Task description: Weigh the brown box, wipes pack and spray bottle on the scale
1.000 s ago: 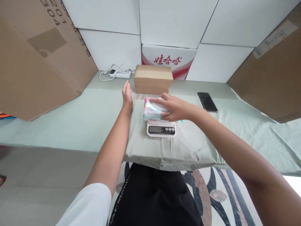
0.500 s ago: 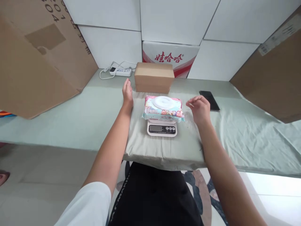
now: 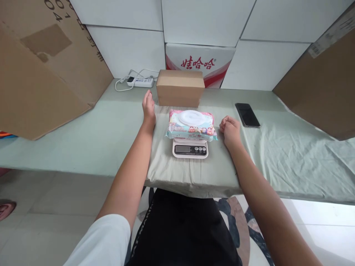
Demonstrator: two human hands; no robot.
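A pack of wet wipes [image 3: 191,128], pink and pale blue with a white oval lid, lies on top of a small white kitchen scale [image 3: 190,150]. The scale's display and several buttons face me. To the left of the pack my left hand [image 3: 149,109] rests on its edge on the cloth, fingers stretched out and holding nothing. On the other side, my right hand [image 3: 230,130] lies on the cloth curled into a fist, apart from the pack, with nothing seen in it.
Behind the pack stands a closed brown cardboard box [image 3: 180,88]. A black phone [image 3: 247,115] lies beyond my right hand. At the back left is a white power strip [image 3: 140,82] with its cable. Large cardboard sheets [image 3: 55,81] flank the green-clothed table [image 3: 91,147].
My right hand has closed from loosely curled fingers into a fist and come down a little, baring more of the phone. My left hand stays in place; the view has shifted slightly.
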